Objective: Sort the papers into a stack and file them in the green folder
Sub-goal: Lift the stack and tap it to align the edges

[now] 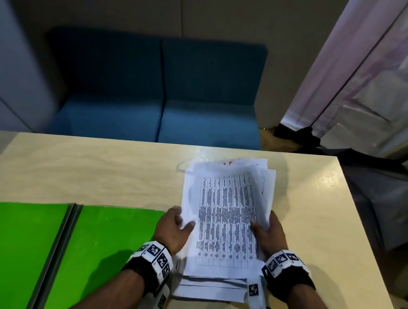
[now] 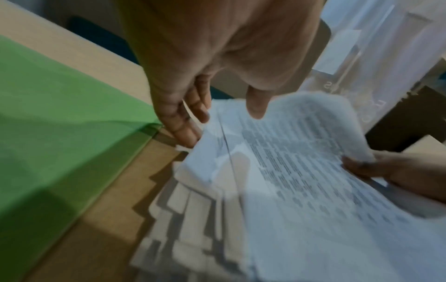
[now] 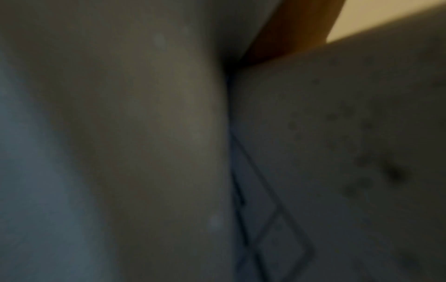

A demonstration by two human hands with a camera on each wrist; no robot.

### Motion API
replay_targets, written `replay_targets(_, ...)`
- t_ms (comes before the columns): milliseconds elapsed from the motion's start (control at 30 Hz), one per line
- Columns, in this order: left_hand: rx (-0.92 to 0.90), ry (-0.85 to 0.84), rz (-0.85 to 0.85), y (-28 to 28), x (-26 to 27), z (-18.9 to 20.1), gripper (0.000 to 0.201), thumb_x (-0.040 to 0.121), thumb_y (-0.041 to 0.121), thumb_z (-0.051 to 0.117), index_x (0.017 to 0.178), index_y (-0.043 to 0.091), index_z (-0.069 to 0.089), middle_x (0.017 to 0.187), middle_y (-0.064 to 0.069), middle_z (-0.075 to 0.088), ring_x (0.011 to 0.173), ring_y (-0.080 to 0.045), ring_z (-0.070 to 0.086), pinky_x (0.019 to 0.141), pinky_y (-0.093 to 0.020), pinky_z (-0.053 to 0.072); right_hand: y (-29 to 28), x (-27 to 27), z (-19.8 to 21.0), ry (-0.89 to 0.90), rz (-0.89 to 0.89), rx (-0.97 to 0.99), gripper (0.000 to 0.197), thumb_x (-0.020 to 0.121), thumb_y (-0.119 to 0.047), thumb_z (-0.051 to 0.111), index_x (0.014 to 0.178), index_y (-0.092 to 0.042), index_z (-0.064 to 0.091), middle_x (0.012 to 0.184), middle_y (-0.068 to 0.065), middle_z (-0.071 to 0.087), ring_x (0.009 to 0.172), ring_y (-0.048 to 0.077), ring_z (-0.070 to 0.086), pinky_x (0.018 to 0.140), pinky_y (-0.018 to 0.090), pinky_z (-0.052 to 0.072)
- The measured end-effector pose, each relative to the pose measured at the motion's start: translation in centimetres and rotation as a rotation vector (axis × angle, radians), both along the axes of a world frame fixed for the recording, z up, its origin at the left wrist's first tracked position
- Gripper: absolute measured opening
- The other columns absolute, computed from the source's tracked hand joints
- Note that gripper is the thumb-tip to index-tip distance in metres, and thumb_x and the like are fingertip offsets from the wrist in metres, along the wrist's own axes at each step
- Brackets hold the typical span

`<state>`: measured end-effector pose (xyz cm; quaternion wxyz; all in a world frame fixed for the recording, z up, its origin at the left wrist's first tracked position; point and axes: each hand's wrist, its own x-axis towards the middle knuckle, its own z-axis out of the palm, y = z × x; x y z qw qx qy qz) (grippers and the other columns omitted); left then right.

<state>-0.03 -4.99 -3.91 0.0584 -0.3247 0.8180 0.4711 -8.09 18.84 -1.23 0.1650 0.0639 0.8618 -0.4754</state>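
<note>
At the left we see the green folder [image 1: 27, 247] lying open and flat on the table [image 1: 90, 170], its two covers spread either side of a grey spine, the right cover reaching up to our left hand. Just beside its right edge our left hand [image 1: 174, 228] holds the left side of the papers [image 1: 225, 217]: the thumb lies on the printed top sheet and the fingers [image 2: 185, 131] reach down along the paper edge, so the hand pinches the sheets between thumb and fingers. In the left wrist view the folder [image 2: 60, 124] shows as a green sheet with the hand [image 2: 217, 57] above it, and the papers [image 2: 301, 181] fan out unevenly, lower sheets stepping out at the near edge. The top sheet carries a table of dark print, and one sheet at the far end shows a red mark. The near ends of the papers rest on the table, right of the folder, while the far ends seem lifted. On the right our right hand [image 1: 269, 233] grips the right side of the papers, thumb on top and fingers beneath; it also shows in the left wrist view [image 2: 398, 171]. The right wrist view is dark and blurred, and we cannot tell anything from it. Beyond the table stands a blue sofa [image 1: 159, 90].
</note>
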Motion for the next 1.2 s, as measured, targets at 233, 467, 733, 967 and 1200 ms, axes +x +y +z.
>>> replay_targets(233, 0.461, 0.274, 0.091, -0.5, -1.1, 5.4, 0.04, 0.078, 0.02, 0.074, 0.114, 0.015, 0.057, 0.103, 0.003, 0.068, 0.099, -0.016, 0.065, 0.078, -0.021, 0.052, 0.8, 0.5, 2.0, 0.07, -0.031, -0.216, 0.023, 0.084, -0.012, 0.069, 0.103, -0.014, 0.057, 0.082, 0.012, 0.065, 0.074, 0.029, 0.06, 0.067, 0.043, 0.055)
replay_targets(467, 0.377, 0.577, 0.098, 1.2, -1.1, 10.7, 0.036, 0.081, -0.006, 0.066, 0.104, 0.022, 0.062, 0.101, 0.009, 0.067, 0.081, 0.015, 0.064, 0.079, -0.013, 0.052, -0.7, 0.9, 7.2, 0.4, 0.041, -0.162, 0.052, 0.088, -0.008, 0.062, 0.131, -0.001, 0.034, 0.114, 0.002, 0.049, 0.105, 0.017, 0.048, 0.082, 0.03, 0.042)
replay_targets(733, 0.379, 0.569, -0.013, 2.0, 1.7, 12.1, 0.043, 0.068, -0.003, 0.079, 0.103, 0.016, 0.065, 0.09, 0.017, 0.075, 0.088, 0.0, 0.069, 0.079, -0.021, 0.057, 0.9, 2.7, 7.9, 0.477, 0.014, -0.312, 0.085, 0.064, -0.048, 0.068, 0.136, -0.02, 0.033, 0.124, -0.011, 0.048, 0.112, 0.001, 0.046, 0.085, 0.012, 0.046)
replay_targets(967, 0.417, 0.699, 0.063, 2.0, 0.8, 13.7, 0.053, 0.069, -0.02, 0.069, 0.117, -0.009, 0.048, 0.102, -0.009, 0.067, 0.088, -0.001, 0.068, 0.079, -0.016, 0.054, 0.9, 2.0, 9.5, 0.575, -0.039, -0.365, 0.077, 0.067, -0.045, 0.077, 0.124, -0.005, 0.044, 0.118, 0.01, 0.053, 0.109, 0.022, 0.056, 0.086, 0.037, 0.052)
replay_targets(1200, 0.504, 0.835, 0.066, 2.9, 0.3, 16.4, 0.052, 0.074, -0.027, 0.056, 0.102, 0.016, 0.05, 0.097, 0.0, 0.06, 0.079, 0.008, 0.065, 0.069, -0.008, 0.05, 0.7, 2.0, 11.8, 0.746, -0.117, -0.238, 0.058, 0.074, -0.011, 0.077, 0.122, 0.003, 0.046, 0.109, 0.002, 0.05, 0.1, 0.005, 0.047, 0.081, 0.006, 0.037)
